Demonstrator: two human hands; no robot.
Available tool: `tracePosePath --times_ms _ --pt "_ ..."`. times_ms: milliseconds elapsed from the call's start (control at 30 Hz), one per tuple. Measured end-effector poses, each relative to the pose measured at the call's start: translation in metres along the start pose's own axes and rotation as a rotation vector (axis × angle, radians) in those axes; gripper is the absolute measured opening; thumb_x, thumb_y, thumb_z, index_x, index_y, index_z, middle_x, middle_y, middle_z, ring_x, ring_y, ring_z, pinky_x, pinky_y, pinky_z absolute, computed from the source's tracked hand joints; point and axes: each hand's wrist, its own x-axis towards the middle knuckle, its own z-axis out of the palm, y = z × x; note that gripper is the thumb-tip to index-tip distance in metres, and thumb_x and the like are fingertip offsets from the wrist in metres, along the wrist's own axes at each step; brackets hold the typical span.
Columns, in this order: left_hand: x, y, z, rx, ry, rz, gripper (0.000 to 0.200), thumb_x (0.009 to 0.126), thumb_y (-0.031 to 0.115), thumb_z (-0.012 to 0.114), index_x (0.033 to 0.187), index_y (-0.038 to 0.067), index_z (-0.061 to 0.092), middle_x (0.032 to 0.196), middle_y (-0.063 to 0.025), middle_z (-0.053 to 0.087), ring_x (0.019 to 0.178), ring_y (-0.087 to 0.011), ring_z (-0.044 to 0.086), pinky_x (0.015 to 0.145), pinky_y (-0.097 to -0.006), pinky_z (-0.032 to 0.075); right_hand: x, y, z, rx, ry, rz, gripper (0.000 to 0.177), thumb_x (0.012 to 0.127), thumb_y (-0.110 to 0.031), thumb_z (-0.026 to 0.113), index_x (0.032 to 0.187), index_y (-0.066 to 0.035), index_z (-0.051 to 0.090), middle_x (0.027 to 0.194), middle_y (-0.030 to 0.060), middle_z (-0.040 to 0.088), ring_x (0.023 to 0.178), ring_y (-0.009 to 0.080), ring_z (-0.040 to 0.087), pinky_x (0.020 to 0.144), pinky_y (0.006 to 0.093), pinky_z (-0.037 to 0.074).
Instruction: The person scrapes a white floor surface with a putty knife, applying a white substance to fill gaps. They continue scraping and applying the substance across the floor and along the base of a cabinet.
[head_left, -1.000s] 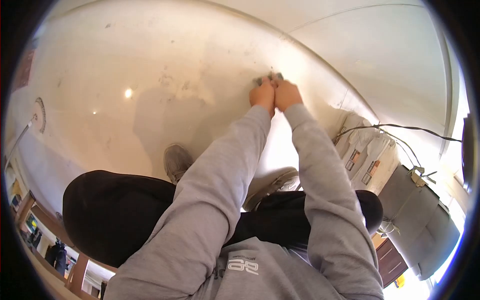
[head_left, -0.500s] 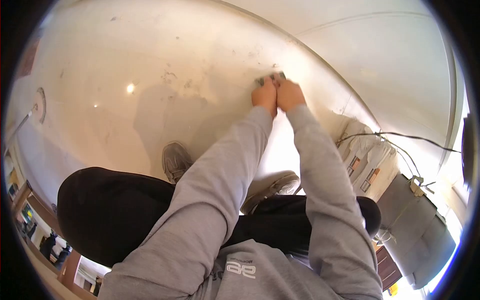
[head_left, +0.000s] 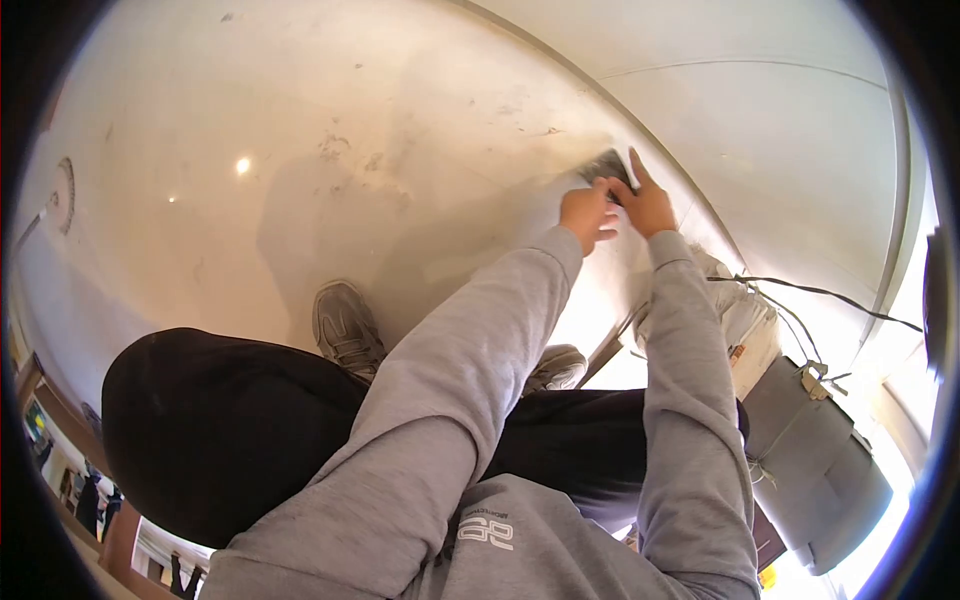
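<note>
A dark, flat, rectangular piece (head_left: 612, 168) is tilted over the pale, marked floor (head_left: 450, 160), close to the base of a white panel; its exact kind is too blurred to tell. My right hand (head_left: 650, 205) grips its right side, with the index finger stretched along the edge and the thumb across it. My left hand (head_left: 588, 212) has its fingertips at the piece's lower edge, the other fingers loosely curled and partly apart. Scattered dark smudges (head_left: 375, 162) mark the floor to the left of my hands.
The white panel (head_left: 770, 130) rises along the right. Pale wrapped packages (head_left: 760, 330), a black cable (head_left: 820, 290) and a grey box-like object (head_left: 815, 460) lie at the right. My shoes (head_left: 345, 325) are on the floor below my hands. Shelves (head_left: 90, 490) stand at lower left.
Both hands have moved right and slightly toward me with the dark piece. They were pressed together on it near the floor; now they are farther apart and the piece is tilted.
</note>
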Motion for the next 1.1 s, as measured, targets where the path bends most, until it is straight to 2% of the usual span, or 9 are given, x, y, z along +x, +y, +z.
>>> tracePosePath --times_ms 167,333,433,467,633,667,800,1000,1100 --pt "-0.013 -0.01 0.002 0.053 -0.08 -0.067 0.042 0.098 0.036 0.05 0.109 -0.004 0.059 0.104 -0.0118 0.063 0.092 -0.0261 0.066 0.076 -0.0404 0.059 0.024 0.016 -0.002 -0.105 0.044 -0.199 0.06 0.089 -0.053 0.062 0.142 -0.028 0.05 0.117 0.0174 0.067 0.107 0.036 0.064 0.09 0.0434 0.05" --pt "-0.002 -0.051 -0.03 0.11 -0.132 -0.201 0.028 0.096 0.031 0.052 0.107 0.008 0.061 0.099 -0.0075 0.065 0.088 -0.0236 0.067 0.074 -0.0372 0.058 0.037 -0.132 0.021 -0.04 -0.041 -0.334 0.061 0.089 -0.055 0.061 0.143 -0.031 0.047 0.115 0.0159 0.068 0.108 0.0357 0.062 0.093 0.0425 0.047" --pt "0.01 -0.067 -0.051 0.408 -0.395 0.362 0.025 0.095 0.025 0.048 0.092 0.001 0.057 0.094 -0.0149 0.066 0.082 -0.0281 0.067 0.072 -0.0399 0.058 0.023 -0.214 0.041 -0.091 -0.118 -0.382 0.057 0.09 -0.056 0.059 0.142 -0.039 0.046 0.121 0.0127 0.066 0.115 0.0343 0.059 0.097 0.0442 0.048" --pt "0.005 -0.054 -0.049 0.302 -0.321 0.342 0.026 0.095 0.025 0.047 0.093 0.001 0.057 0.095 -0.015 0.066 0.083 -0.0281 0.067 0.073 -0.04 0.058 0.013 -0.232 0.039 -0.147 -0.158 -0.384 0.058 0.089 -0.057 0.058 0.142 -0.04 0.045 0.122 0.0118 0.065 0.114 0.0323 0.061 0.097 0.0444 0.049" --pt "-0.022 -0.001 -0.035 -0.309 0.041 0.179 0.03 0.097 0.028 0.044 0.1 0.001 0.057 0.101 -0.0154 0.065 0.089 -0.028 0.066 0.078 -0.0405 0.057 0.015 -0.155 0.028 0.115 0.034 -0.404 0.058 0.091 -0.051 0.057 0.144 -0.032 0.045 0.118 0.0134 0.068 0.11 0.0338 0.063 0.093 0.0427 0.049" --pt "-0.016 0.003 -0.043 -0.297 0.027 0.024 0.038 0.097 0.033 0.045 0.114 0.001 0.056 0.109 -0.0142 0.064 0.094 -0.0273 0.065 0.082 -0.0414 0.056 0.021 -0.116 0.019 0.148 0.064 -0.363 0.057 0.092 -0.05 0.057 0.145 -0.031 0.045 0.117 0.0138 0.068 0.11 0.0342 0.063 0.093 0.0428 0.049" --pt "-0.001 0.0 -0.029 -0.24 -0.081 0.042 0.048 0.098 0.039 0.047 0.128 0.001 0.048 0.124 -0.0173 0.059 0.106 -0.0308 0.063 0.091 -0.0415 0.054 0.037 0.011 -0.013 -0.177 0.165 -0.153 0.049 0.094 -0.051 0.052 0.138 -0.03 0.053 0.121 0.0173 0.065 0.111 0.038 0.062 0.094 0.0442 0.048" --pt "0.021 0.019 0.019 -0.078 0.01 0.026 0.056 0.097 0.045 0.051 0.131 0.001 0.049 0.123 -0.0166 0.06 0.101 -0.027 0.063 0.084 -0.0385 0.055 0.05 -0.003 -0.005 -0.111 0.056 -0.151 0.048 0.095 -0.051 0.051 0.138 -0.029 0.054 0.109 0.0215 0.067 0.102 0.0411 0.064 0.089 0.047 0.049" --pt "0.063 0.04 0.01 0.049 0.146 0.209 0.054 0.096 0.047 0.052 0.124 0.001 0.057 0.117 -0.0157 0.062 0.094 -0.0263 0.063 0.078 -0.0385 0.054 0.063 -0.027 0.021 -0.078 0.206 -0.102 0.045 0.097 -0.046 0.048 0.137 -0.027 0.055 0.099 0.0236 0.068 0.092 0.0439 0.065 0.081 0.0495 0.051"
